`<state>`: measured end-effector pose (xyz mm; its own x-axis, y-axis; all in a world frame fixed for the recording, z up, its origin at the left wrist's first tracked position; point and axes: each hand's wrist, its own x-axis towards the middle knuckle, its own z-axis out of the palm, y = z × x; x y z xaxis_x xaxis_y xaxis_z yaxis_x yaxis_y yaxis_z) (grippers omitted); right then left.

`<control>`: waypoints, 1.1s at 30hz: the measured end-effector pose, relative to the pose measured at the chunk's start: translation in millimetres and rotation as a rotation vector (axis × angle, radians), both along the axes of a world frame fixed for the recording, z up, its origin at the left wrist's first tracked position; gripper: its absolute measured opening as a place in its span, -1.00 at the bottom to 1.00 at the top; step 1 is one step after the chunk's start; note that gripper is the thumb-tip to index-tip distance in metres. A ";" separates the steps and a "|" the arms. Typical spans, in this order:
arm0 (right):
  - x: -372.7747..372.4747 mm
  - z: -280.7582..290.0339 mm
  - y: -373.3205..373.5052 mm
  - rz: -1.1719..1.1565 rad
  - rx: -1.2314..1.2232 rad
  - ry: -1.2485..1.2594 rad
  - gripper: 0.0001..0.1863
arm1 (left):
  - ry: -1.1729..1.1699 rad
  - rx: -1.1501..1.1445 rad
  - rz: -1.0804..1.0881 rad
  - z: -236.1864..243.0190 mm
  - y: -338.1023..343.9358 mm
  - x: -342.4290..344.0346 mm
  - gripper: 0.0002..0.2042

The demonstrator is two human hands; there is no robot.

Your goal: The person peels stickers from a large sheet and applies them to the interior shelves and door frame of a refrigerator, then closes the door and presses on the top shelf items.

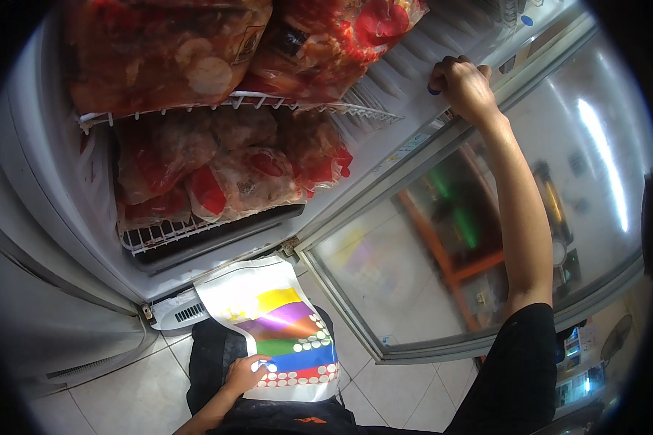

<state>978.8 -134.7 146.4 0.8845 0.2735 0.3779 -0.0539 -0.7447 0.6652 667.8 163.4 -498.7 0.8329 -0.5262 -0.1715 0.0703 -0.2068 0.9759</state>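
The upright freezer point(43, 145) stands open before me, its framed glass door point(370, 290) swung out to my right. Inside, the upper wire shelf point(236, 97) carries two big clear bags point(159, 54) of what looks like reddish meat, one with pale round pieces showing. On the lower wire shelf point(159, 237), smaller frosty-looking packs point(250, 185) with red printing lie heaped and overlapping. All of these bags look weighty and probably slick.

The printed sheet point(286, 344) lies across my lap, its far end at the freezer's bottom edge. It carries colored bands and rows of white circles. It curls and drapes like thin, glossy paper or film, so I judge it light, limp and easy to crease or tear; holding it by two opposite edges would keep it flattest.

My left hand point(244, 375) has the sheet's left margin near its close end, thumb on top. My right hand point(466, 88) is up by the freezer's right side wall, its fingers curled in; a small dark-blue bit point(434, 91) shows at their tips, and I cannot tell whether that grip holds anything.
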 end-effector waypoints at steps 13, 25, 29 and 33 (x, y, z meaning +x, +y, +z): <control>-4.3 -5.9 6.8 -0.010 -0.040 -0.029 -0.87 | -0.011 0.032 -0.001 2.6 -0.9 -0.2 -0.74; -12.5 -18.5 1.6 0.102 -0.143 -0.144 -0.88 | -0.013 0.005 0.005 -10.5 -4.6 -3.1 -0.73; -35.9 -37.5 -4.3 0.309 -0.184 -0.221 -0.83 | -0.039 0.004 0.025 -8.0 -2.1 -1.7 -0.73; -64.2 -62.1 -11.1 0.359 -0.312 -0.246 -0.58 | 0.041 0.072 -0.015 -1.0 2.6 -0.5 -0.73</control>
<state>914.6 -145.8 84.2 0.6105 0.6750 0.4142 -0.0144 -0.5134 0.8580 667.2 166.0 -499.6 0.8164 -0.5237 -0.2432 0.1064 -0.2775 0.9548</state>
